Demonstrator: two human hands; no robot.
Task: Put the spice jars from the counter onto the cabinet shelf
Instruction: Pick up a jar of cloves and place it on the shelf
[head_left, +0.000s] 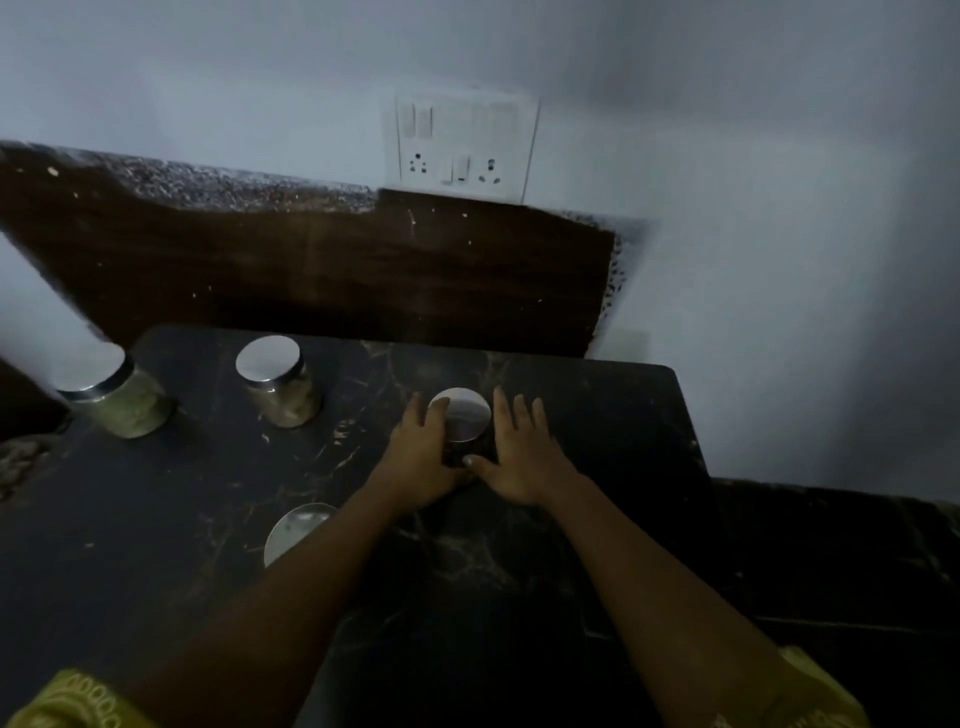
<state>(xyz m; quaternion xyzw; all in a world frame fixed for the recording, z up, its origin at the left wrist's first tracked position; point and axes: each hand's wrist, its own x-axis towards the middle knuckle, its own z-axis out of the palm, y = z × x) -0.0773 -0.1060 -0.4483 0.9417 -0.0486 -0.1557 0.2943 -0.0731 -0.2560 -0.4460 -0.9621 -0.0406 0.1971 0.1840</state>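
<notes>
Your fingers (501, 408) lie nearly straight and slightly apart on either side of the spice jar (460, 418), not curled round it, and your thumbs come together at its near side. Your left hand (421, 460) rests against the jar's left flank, one fingertip overlapping the lid's edge. Your right hand (522, 462) sits just beside its right flank. The jar stands upright toward the back of the dark marbled tabletop (597, 457). Its round lid is shiny silver, and its dark body is mostly hidden between your hands. Well to the left stand a pale-filled jar (278, 384) and a greenish-filled jar (117, 395), both silver-lidded. Another lid (293, 530) shows beside your left forearm.
</notes>
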